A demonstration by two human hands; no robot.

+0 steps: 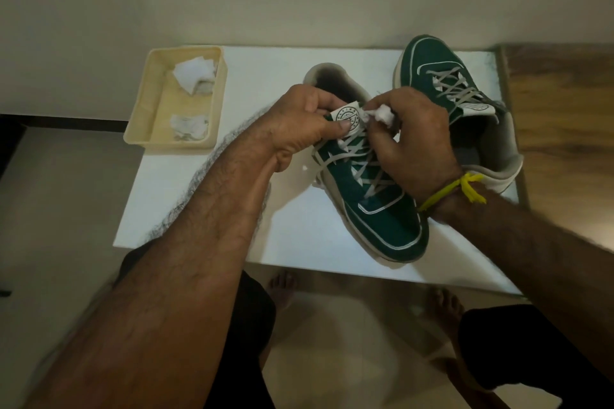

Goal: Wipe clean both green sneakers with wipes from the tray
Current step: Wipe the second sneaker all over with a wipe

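While the near green sneaker (372, 209) lay at centre of the white table (299, 242), toe toward 5 o'clock and heel toward 11, its white tongue label (347, 114) was pinched by the left hand (305, 123), thumb on top of the label. Right hand (415, 146) was curled round a small crumpled white wipe (382, 113), which touched the label's 3 o'clock edge. Yellow thread band (448, 191) sat on the right wrist.

Second green sneaker (445, 83) lay at 2 o'clock from the first, just beside it, toe toward 11 o'clock, heel opening toward 5; partly hidden behind the right hand. Laces on both were pale grey, done up.

Cream tray (139, 119) stood at 10 o'clock on the table's corner, well apart from the shoes. Inside: one crumpled wipe wad (194, 75) at the tray's 12 o'clock end, another wad (189, 128) at its 6 o'clock end. Could not tell used from fresh.

Small white scrap (304, 168) lay on the table just left of the near shoe's laces.

At 6 o'clock under the table edge: bare feet (282, 285) on pale floor, dark shorts (518, 342) on the knees.
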